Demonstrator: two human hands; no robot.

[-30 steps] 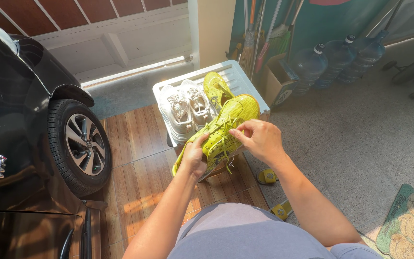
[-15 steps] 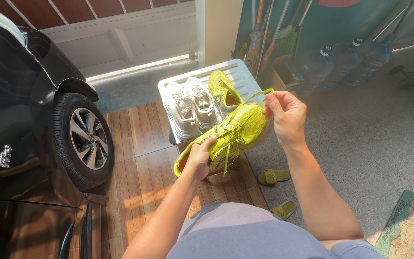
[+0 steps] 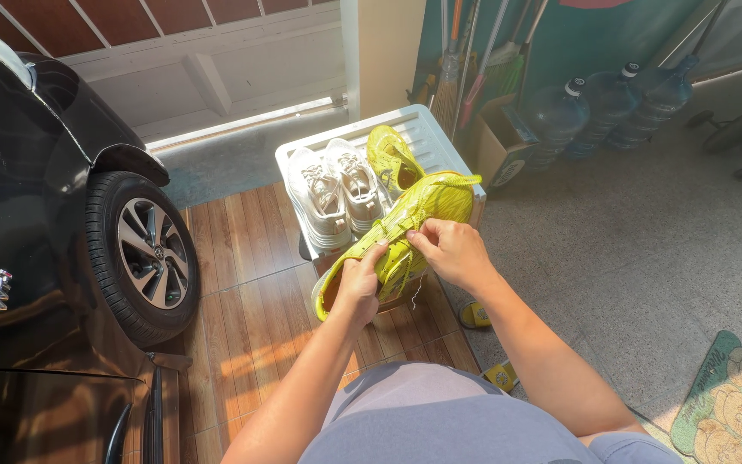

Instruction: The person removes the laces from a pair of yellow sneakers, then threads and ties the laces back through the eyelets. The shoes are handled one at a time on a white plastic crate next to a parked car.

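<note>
Left hand (image 3: 355, 283) grips the heel end of a yellow shoe (image 3: 405, 232), fingers wrapped round the back, grip closed on it. Right hand (image 3: 450, 251) sits at the shoe's middle, fingertips pinching the yellow lace (image 3: 411, 225) over the tongue, grip narrow on the lace. Shoe is held in the air, tilted, toe pointing away and up toward the white crate (image 3: 429, 137), heel low near the person's lap. A loose lace end hangs under the shoe. Second yellow shoe (image 3: 388, 159) lies on the crate top, just beside the held shoe's toe. Pair of white sneakers (image 3: 335, 193) lies side by side on the crate, left of the yellow one, toes toward the person. Crate stands on wood-look floor tiles (image 3: 242, 258). Black car (image 3: 27, 198) at left, its front wheel (image 3: 143, 258) near the crate. Two yellow slippers (image 3: 477, 314) on the grey floor under the right forearm, partly hidden. Large water jugs (image 3: 599, 112) and broom handles (image 3: 465, 51) lean against the back wall, cardboard box (image 3: 501, 137) beside them. Patterned mat (image 3: 736, 399) at lower right. Grey shorts (image 3: 440, 417) fill the bottom edge.
</note>
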